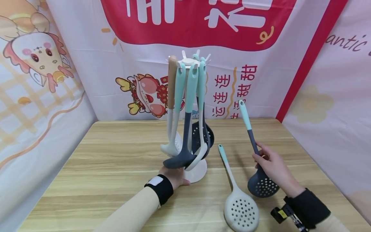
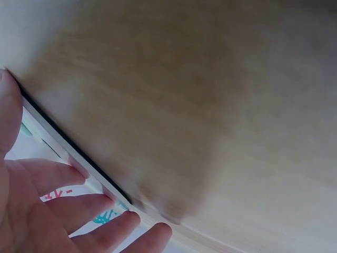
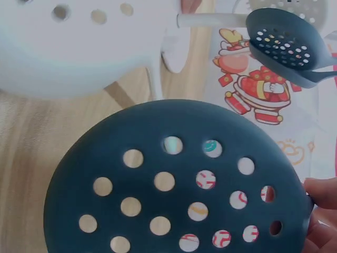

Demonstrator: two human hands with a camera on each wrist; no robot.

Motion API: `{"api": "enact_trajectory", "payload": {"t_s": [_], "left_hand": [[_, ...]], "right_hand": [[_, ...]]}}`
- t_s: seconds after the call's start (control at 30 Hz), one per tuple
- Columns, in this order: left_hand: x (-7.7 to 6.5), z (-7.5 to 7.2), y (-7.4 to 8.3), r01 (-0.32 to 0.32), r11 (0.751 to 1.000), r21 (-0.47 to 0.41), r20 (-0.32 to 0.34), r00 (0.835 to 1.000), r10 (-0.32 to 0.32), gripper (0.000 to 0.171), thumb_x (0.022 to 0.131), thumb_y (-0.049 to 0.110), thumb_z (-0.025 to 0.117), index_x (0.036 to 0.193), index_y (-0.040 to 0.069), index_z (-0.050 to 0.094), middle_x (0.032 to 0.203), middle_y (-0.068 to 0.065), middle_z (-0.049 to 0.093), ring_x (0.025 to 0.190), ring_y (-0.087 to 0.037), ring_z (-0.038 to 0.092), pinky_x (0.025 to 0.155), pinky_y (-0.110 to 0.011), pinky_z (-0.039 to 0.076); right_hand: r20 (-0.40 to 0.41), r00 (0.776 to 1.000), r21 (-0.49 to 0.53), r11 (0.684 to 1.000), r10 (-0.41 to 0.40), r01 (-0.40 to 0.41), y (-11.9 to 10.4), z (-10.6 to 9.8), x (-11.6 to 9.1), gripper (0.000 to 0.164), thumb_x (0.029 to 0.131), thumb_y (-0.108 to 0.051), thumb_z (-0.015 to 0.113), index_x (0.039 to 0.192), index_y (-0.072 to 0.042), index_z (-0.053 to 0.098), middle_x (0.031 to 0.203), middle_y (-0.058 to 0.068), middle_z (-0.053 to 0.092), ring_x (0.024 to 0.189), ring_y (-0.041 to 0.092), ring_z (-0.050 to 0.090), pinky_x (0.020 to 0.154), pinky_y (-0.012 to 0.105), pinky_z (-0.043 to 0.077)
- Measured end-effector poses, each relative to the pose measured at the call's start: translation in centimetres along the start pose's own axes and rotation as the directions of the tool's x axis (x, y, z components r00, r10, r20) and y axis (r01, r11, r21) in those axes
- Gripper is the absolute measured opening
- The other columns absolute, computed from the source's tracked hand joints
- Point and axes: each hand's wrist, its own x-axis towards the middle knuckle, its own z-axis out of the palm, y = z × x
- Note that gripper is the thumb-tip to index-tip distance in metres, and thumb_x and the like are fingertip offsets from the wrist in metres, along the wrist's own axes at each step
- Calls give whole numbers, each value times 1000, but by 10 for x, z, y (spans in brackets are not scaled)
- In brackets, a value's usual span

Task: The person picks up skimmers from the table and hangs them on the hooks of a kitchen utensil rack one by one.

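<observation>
The dark skimmer is over the right part of the wooden table, between the light grey skimmer and the table's right edge, its holed head toward the near right corner and its teal handle slanting up so that the tip overlaps the back edge in the head view. The right hand has it clamped between thumb and fingers, low on the shaft just above the head; whether that head touches the table I cannot tell. The right wrist view shows the round, perforated face close up, with the fingertips at its neck. The light grey skimmer lies flat on the table, its head by the near edge and its handle pointing toward the back edge. Left of both skimmers, around the middle of the table, a white stand is upright on its round base. The left hand grips that base at its near left rim — thumb along the front, fingers slightly bent against the edge in the left wrist view. Utensils hang from the stand's top — a dark ladle at the front, a brown-handled utensil on the left, a dark perforated utensil behind — alongside other teal-handled ones.
</observation>
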Motion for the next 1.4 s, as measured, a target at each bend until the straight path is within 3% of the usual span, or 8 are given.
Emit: {"api": "enact_trajectory", "payload": {"t_s": [0.33,0.67,1.1,1.4], "left_hand": [[6,6,-15,-81,994,69,12,997,81,75,71,50,83,132,11,61,131,-1,67,126,-20,56,105,-37,44],[8,-1,-16,-52,999,13,74,996,51,72,71,48,83,131,15,62,135,-2,63,125,-21,55,106,-38,42],[10,-2,-15,-48,999,-7,66,997,48,68,69,49,85,126,18,66,127,-2,68,120,-23,59,102,-39,45],[11,4,-16,-60,998,-11,22,998,61,67,68,50,85,122,16,68,120,-2,71,115,-22,63,97,-37,49]], "right_hand": [[-52,996,65,995,-68,72,-24,-1,1,52,104,-14,50,152,-4,35,97,18,61,75,15,61,66,26,55],[-119,964,54,967,-240,247,-51,-4,12,48,104,-11,49,150,-4,39,98,18,63,74,9,59,66,25,51],[-165,921,4,934,-352,358,-83,-8,27,47,104,-10,49,150,-8,41,100,16,67,80,10,61,73,18,51],[-164,913,24,924,-374,383,-102,-11,34,50,104,-9,48,152,-12,39,102,19,67,82,8,61,77,13,50]]}}
